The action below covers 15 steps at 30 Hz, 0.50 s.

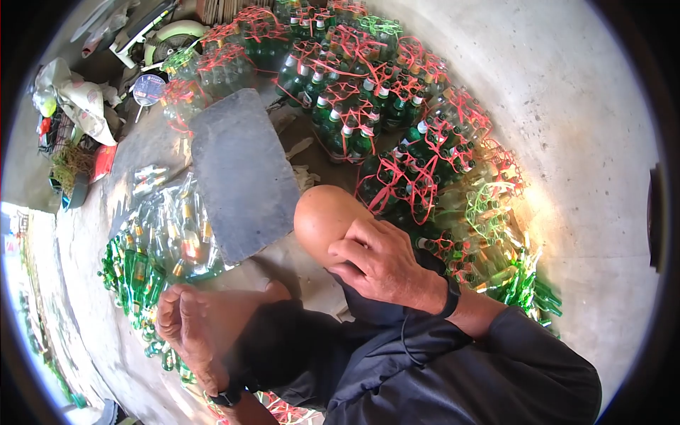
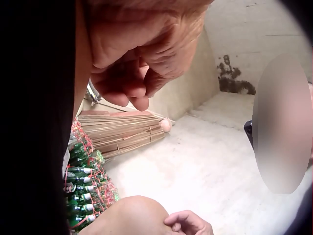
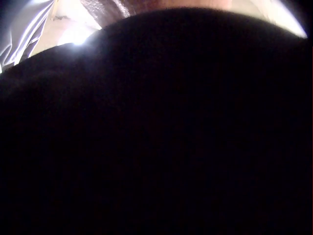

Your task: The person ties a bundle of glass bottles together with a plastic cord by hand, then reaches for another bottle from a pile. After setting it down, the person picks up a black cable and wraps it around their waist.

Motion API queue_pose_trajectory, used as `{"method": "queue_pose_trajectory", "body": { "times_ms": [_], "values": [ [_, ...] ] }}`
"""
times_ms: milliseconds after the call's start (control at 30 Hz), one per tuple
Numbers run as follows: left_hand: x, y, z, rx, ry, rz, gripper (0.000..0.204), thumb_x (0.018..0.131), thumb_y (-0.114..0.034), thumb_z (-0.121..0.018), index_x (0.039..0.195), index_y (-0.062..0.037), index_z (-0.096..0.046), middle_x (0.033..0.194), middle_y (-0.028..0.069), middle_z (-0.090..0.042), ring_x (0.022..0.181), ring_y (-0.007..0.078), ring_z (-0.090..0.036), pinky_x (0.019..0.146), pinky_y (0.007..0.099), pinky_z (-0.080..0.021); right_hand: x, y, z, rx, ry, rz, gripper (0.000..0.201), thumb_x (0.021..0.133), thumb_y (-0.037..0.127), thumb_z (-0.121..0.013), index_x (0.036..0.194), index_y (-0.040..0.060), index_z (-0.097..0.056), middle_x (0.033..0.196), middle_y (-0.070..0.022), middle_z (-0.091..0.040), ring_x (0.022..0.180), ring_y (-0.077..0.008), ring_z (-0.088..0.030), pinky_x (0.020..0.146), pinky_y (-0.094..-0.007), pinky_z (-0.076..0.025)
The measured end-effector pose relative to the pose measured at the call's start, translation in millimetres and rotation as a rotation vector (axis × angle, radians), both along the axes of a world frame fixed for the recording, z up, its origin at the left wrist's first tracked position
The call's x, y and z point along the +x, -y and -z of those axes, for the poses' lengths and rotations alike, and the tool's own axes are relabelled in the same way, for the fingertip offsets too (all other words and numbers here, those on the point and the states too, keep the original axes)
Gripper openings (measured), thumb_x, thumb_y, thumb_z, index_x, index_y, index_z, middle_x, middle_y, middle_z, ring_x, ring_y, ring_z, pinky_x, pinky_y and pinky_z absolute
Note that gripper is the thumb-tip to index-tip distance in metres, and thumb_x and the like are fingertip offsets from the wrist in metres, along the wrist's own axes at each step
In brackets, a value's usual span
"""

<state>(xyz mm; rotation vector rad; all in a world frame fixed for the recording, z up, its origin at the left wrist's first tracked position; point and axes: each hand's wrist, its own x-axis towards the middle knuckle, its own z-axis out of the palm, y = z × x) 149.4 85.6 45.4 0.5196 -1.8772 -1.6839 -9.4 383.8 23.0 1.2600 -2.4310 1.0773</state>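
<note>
The left hand [image 1: 185,329] is raised over the left leg, its fingers loosely bent with nothing between them. From the left wrist view, the same hand [image 2: 142,46] shows its fingertips hanging down, touching no object. The right hand [image 1: 382,262] rests on the bare right knee [image 1: 322,219], fingers loosely curled and holding nothing; the left wrist view also shows this hand [image 2: 190,223] on the knee. Beyond the knees lies a flat grey board [image 1: 244,173]. Dark, blurred cover fills most of the right wrist view, hiding the right hand's fingers.
Green bottles bundled with red ties [image 1: 347,117] curve along the wall from back to right. Loose clear and green bottles [image 1: 142,273] lie at the left. A fan [image 1: 173,42] stands at the back left. Slatted bundles [image 2: 127,132] lean by the wall.
</note>
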Motion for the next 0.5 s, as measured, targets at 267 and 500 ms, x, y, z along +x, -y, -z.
{"method": "queue_pose_trajectory", "body": {
  "times_ms": [267, 500],
  "values": [
    [1.3, -0.8, 0.3, -0.002, -0.004, 0.009, 0.009, 0.107, -0.009, -0.064, 0.107, -0.0021, -0.069, 0.088, 0.003, -0.064, 0.073, 0.0075, -0.049, 0.068, 0.0224, -0.039, -1.1, -1.7, 0.9, 0.004, 0.002, 0.004, 0.03, 0.078, 0.015, -0.085, 0.102, 0.0158, -0.066, 0.091, -0.0027, -0.055, 0.079, -0.0249, -0.063, 0.07, -0.0399, -0.052],
    [3.3, -1.6, 1.4, -0.035, -0.003, 0.007, 0.009, 0.107, -0.008, -0.063, 0.108, -0.0013, -0.069, 0.088, 0.0035, -0.065, 0.073, 0.0079, -0.05, 0.068, 0.0224, -0.039, -0.8, -2.9, -0.2, 0.014, 0.002, 0.009, 0.036, 0.074, 0.014, -0.09, 0.103, 0.0158, -0.068, 0.093, -0.0019, -0.057, 0.08, -0.0258, -0.066, 0.07, -0.0407, -0.056]
  ]
}}
